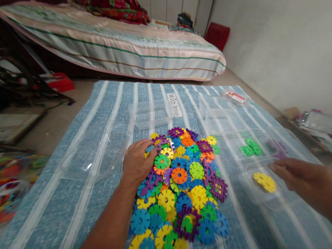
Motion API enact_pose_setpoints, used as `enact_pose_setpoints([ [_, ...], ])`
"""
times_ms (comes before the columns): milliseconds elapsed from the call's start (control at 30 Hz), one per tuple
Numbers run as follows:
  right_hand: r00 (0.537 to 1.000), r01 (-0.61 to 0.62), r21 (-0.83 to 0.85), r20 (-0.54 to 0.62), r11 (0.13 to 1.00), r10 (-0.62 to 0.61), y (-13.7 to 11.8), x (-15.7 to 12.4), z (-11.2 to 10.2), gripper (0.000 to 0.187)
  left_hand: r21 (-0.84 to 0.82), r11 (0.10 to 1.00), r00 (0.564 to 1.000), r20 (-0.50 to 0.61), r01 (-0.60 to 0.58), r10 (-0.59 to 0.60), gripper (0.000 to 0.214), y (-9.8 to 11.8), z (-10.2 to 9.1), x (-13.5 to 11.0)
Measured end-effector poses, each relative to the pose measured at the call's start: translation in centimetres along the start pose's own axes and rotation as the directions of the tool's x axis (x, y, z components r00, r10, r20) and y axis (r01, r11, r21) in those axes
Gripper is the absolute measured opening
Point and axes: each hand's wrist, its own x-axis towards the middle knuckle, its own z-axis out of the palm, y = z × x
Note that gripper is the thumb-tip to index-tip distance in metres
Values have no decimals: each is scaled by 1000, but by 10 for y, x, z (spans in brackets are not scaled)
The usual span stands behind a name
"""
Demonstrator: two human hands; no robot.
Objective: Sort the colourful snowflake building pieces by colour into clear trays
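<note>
A heap of flat plastic building pieces (179, 175) covers the middle of the cloth: notched round discs in yellow, green, blue and orange, and purple square ones. My left hand (138, 160) rests at the heap's upper left edge, thumb and fingers apart, beside a purple square piece (159, 139). Over on the right, my right hand (299, 174) hovers by the clear plastic boxes, fingers stretched out to the left and slightly blurred, with no piece visible in them. Nearest to it are a clear box (252, 198) holding yellow discs (264, 182) and some purple pieces (278, 148).
Green discs (251, 147) lie in another clear box. Behind stand more clear boxes (151, 120), a "With love" label (174, 105) and a small packet (235, 96). A clear lid-like sheet (93, 153) lies left. Beyond is a bed (133, 51); a bag of colourful pieces (6, 188) sits lower left.
</note>
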Motion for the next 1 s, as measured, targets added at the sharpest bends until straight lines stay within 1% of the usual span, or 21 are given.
enact_pose_setpoints([
  [67, 993, 113, 122, 17, 986, -116, -24, -8, 2, 27, 6, 1000, 1000, 5, 2, -2, 34, 0, 0, 0],
  [133, 972, 210, 212, 61, 954, -228, -50, -15, 11, 25, 10, 1000, 1000, 12, 1, -1, 35, 0, 0, 0],
  [233, 914, 311, 296, 168, 903, -369, -81, -22, 37, 25, 6, 1000, 1000, 15, -6, 6, 36, 1, -1, 0],
  [300, 874, 346, 317, 234, 883, -427, -97, -26, 59, 24, -4, 1000, 1000, 7, -12, 12, 36, 0, -1, 0],
  [367, 858, 369, 297, 256, 881, -446, -111, -26, 78, 23, -12, 1000, 1000, -3, -19, 19, 35, 0, 0, 0],
  [433, 855, 398, 226, 262, 889, -449, -125, -25, 92, 21, -13, 1000, 1000, -11, -20, 20, 34, 0, 0, -1],
  [500, 854, 430, 96, 278, 898, -439, -139, -21, 102, 20, -11, 1000, 1000, -17, -17, 17, 33, 0, 1, -1],
  [567, 854, 461, -49, 295, 886, -428, -151, -17, 109, 19, -13, 1000, 1000, -22, -17, 17, 32, -1, 2, -2],
  [633, 850, 490, -142, 298, 860, -434, -157, -15, 114, 17, -17, 1000, 999, -21, -25, 25, 31, -3, 2, -2],
  [700, 838, 522, -166, 285, 837, -466, -158, -15, 119, 15, -20, 999, 999, -21, -30, 30, 30, -4, 3, -3],
  [767, 826, 548, -151, 255, 823, -504, -155, -17, 122, 15, -24, 999, 999, -26, -32, 32, 30, -4, 3, -3],
  [867, 811, 580, -105, 168, 808, -560, -150, -21, 124, 17, -29, 999, 999, -38, -37, 36, 29, -5, 4, -3],
  [1000, 800, 599, -16, 50, 800, -598, -145, -23, 119, 26, -27, 999, 999, -39, -37, 36, 30, -5, 3, -3],
])
